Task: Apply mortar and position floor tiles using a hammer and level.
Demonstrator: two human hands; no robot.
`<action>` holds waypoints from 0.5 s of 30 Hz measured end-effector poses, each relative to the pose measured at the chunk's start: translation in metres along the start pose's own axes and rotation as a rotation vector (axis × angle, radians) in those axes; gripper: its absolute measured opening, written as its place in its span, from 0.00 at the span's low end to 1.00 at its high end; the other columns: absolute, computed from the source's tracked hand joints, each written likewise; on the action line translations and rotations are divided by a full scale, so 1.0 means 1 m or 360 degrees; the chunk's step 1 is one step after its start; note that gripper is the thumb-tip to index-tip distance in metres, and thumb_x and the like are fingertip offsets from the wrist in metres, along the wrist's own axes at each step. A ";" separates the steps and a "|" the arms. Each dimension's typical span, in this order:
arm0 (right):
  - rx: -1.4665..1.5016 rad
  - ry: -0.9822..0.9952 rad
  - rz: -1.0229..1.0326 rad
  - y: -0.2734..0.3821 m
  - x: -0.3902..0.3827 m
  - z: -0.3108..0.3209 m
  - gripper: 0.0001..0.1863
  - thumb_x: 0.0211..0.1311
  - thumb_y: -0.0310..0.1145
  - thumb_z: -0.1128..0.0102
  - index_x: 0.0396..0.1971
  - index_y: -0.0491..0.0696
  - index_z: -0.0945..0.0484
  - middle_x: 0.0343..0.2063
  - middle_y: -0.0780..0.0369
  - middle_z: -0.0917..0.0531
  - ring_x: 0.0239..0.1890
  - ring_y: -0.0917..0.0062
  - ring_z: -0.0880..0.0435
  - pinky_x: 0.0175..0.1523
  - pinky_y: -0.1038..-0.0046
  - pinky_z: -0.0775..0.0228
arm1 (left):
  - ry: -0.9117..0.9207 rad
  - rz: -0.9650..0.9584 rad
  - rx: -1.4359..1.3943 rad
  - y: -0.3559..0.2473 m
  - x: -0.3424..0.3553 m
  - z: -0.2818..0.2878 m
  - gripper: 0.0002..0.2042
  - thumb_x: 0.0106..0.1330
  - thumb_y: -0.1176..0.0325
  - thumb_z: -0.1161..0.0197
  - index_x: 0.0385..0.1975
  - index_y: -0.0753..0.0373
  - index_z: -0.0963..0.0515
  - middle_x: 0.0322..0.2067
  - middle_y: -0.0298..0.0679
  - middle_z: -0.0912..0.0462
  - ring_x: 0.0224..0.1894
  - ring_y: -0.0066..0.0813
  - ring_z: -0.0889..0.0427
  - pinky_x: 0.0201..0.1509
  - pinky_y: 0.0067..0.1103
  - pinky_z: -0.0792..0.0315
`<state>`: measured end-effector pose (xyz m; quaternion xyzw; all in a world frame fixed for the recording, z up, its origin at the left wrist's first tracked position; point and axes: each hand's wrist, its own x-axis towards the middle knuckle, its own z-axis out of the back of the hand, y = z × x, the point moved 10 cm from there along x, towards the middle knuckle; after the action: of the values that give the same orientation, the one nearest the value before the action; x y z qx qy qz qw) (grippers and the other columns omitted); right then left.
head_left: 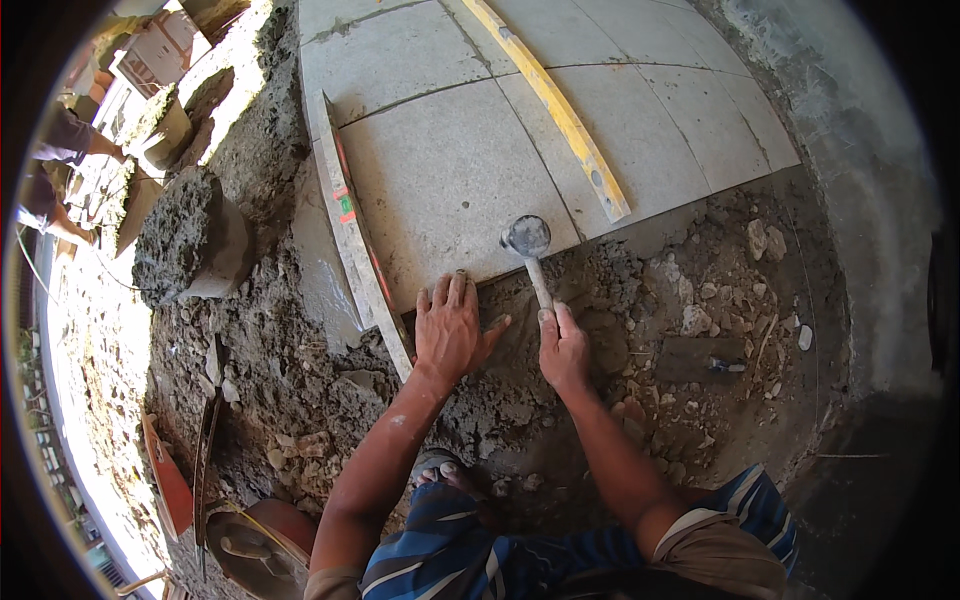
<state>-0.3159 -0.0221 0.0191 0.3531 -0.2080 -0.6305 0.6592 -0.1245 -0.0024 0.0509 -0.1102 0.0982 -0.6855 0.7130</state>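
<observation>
R hand (pixel 566 350) grips mallet (pixel 529 240) by handle end, head at tile's (pixel 440 175) near edge; L hand (pixel 452 328) spread on it, left. Mallet prob. head-heavy; tile stiff, likely brittle, best held by edges.

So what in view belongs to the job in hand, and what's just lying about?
Seemingly in use:
grey round-headed mallet, in the right grip
large square grey tile, left grip at its near edge
long grey red-striped level
long yellow bar

Apparently just lying about:
flat dark rectangular trowel
broken pale stones
</observation>
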 end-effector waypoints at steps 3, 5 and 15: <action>0.0191 -0.0111 0.0042 -0.002 0.003 0.012 0.19 0.78 0.42 0.50 0.53 0.42 0.23 0.34 0.44 0.16 0.38 0.47 0.16 0.42 0.56 0.26 | 0.0027 0.0038 -0.0101 -0.001 0.007 0.007 0.41 0.67 0.34 0.42 0.64 0.69 0.27 0.65 0.48 0.28 0.70 0.45 0.33 0.74 0.44 0.42; 0.0224 -0.0103 0.0033 -0.004 0.009 0.014 0.18 0.78 0.41 0.50 0.53 0.42 0.23 0.33 0.46 0.17 0.36 0.49 0.18 0.42 0.57 0.26 | 0.0337 0.0148 -0.0207 0.006 0.023 0.002 0.40 0.68 0.35 0.42 0.65 0.67 0.27 0.68 0.50 0.30 0.72 0.47 0.34 0.74 0.45 0.42; 0.0019 -0.0303 0.0302 0.033 0.094 0.027 0.19 0.78 0.41 0.51 0.55 0.42 0.23 0.31 0.55 0.18 0.32 0.63 0.18 0.39 0.62 0.27 | 0.0080 0.0333 -0.0148 0.072 0.103 -0.019 0.44 0.71 0.31 0.52 0.75 0.62 0.40 0.78 0.52 0.47 0.81 0.55 0.54 0.79 0.56 0.55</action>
<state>-0.3017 -0.1212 0.0451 0.2743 -0.3059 -0.5948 0.6909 -0.0570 -0.1034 0.0128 -0.1151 0.1588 -0.6046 0.7720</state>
